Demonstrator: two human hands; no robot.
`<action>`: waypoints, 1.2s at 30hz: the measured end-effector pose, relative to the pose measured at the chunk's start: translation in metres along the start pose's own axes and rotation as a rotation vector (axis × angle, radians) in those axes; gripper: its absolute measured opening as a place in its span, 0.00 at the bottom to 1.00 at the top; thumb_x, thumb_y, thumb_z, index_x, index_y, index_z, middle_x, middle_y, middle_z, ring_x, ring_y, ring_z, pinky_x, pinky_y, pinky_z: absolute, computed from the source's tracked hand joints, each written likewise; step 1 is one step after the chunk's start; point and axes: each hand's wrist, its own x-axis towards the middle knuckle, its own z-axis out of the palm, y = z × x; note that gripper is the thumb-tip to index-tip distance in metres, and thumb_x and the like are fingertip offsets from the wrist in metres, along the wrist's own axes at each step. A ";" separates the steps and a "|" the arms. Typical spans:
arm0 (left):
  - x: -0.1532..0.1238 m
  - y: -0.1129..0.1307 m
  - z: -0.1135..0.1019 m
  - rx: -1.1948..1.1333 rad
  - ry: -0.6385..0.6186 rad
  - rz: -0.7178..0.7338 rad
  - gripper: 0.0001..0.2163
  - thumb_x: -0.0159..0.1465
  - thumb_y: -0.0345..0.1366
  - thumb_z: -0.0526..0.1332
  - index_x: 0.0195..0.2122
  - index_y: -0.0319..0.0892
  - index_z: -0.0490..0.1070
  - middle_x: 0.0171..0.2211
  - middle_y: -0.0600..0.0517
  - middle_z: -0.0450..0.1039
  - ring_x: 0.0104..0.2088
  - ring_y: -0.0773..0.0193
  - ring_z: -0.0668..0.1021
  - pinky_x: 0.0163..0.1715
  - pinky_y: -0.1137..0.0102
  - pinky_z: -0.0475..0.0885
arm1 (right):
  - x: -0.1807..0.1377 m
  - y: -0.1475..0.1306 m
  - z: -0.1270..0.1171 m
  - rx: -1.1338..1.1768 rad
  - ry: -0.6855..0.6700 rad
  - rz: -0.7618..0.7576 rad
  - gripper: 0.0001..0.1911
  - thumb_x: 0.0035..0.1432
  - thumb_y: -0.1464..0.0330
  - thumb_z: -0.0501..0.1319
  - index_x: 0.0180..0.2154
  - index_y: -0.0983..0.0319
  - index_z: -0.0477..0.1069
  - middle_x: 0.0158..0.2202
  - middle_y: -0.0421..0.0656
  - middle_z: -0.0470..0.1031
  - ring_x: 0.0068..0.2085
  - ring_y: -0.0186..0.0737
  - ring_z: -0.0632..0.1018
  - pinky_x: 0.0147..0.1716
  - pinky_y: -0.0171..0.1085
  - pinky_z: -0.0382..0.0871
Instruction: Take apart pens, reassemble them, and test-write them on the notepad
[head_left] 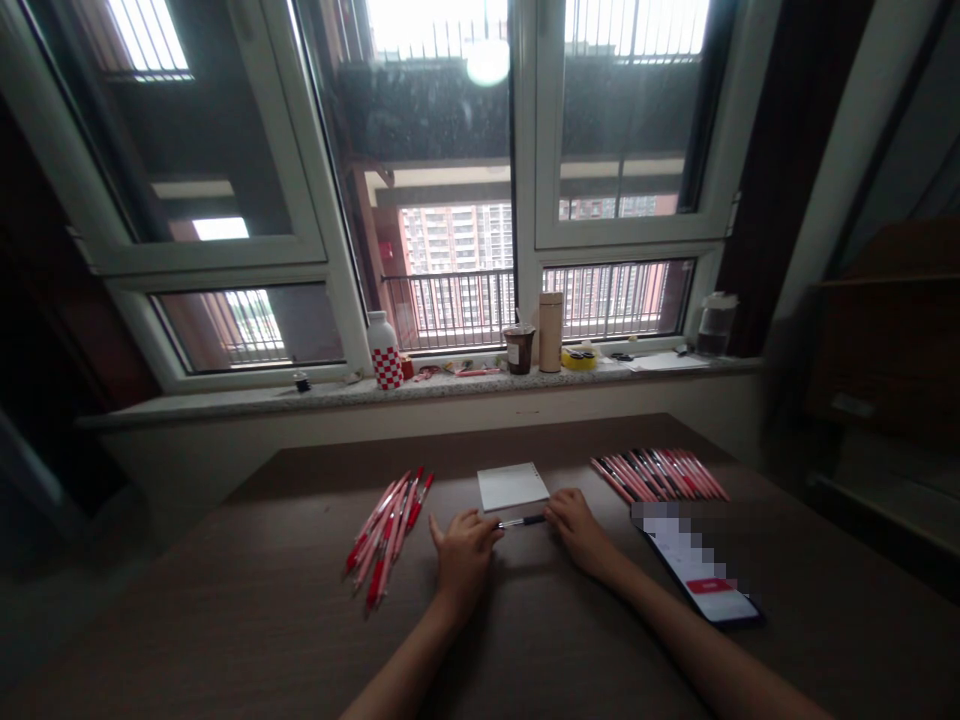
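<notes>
A pen [523,522] with a clear and black body lies level between my hands, just in front of a white notepad [513,486]. My left hand [465,550] pinches its left end, the thumb stretched out to the side. At the other end, my right hand [576,525] has its fingers closed on the black part; the tip there is hidden. To the left of my left hand is a loose pile of red and pink pens [388,535]. Several pink and black pens [660,474] lie side by side in a slanted row, beyond my right hand.
A phone [701,570] with a lit screen lies beside my right forearm on the brown table [262,600]. Along the windowsill stand a checkered bottle [386,352], a drink cup [519,350], a tan flask [550,332], yellow tape [579,359] and a clear jug [718,322].
</notes>
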 end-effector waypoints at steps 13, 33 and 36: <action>0.000 -0.002 0.001 0.026 0.032 -0.013 0.12 0.60 0.39 0.60 0.46 0.54 0.71 0.45 0.53 0.76 0.52 0.56 0.71 0.60 0.41 0.35 | 0.001 0.005 -0.003 -0.067 0.111 0.036 0.15 0.64 0.66 0.47 0.29 0.59 0.68 0.36 0.45 0.70 0.44 0.46 0.66 0.47 0.44 0.61; 0.000 0.003 -0.002 -0.018 0.015 0.002 0.09 0.65 0.39 0.54 0.40 0.54 0.74 0.40 0.55 0.76 0.45 0.61 0.74 0.60 0.40 0.40 | -0.001 0.000 -0.004 -0.004 0.080 -0.017 0.11 0.63 0.61 0.53 0.43 0.58 0.70 0.41 0.46 0.71 0.47 0.46 0.67 0.49 0.45 0.61; -0.001 0.003 -0.002 -0.027 0.006 0.009 0.09 0.65 0.39 0.54 0.39 0.54 0.74 0.39 0.56 0.76 0.45 0.61 0.75 0.60 0.40 0.39 | -0.003 -0.010 -0.007 -0.010 0.048 -0.058 0.12 0.60 0.63 0.57 0.45 0.57 0.70 0.42 0.46 0.71 0.48 0.47 0.67 0.49 0.45 0.62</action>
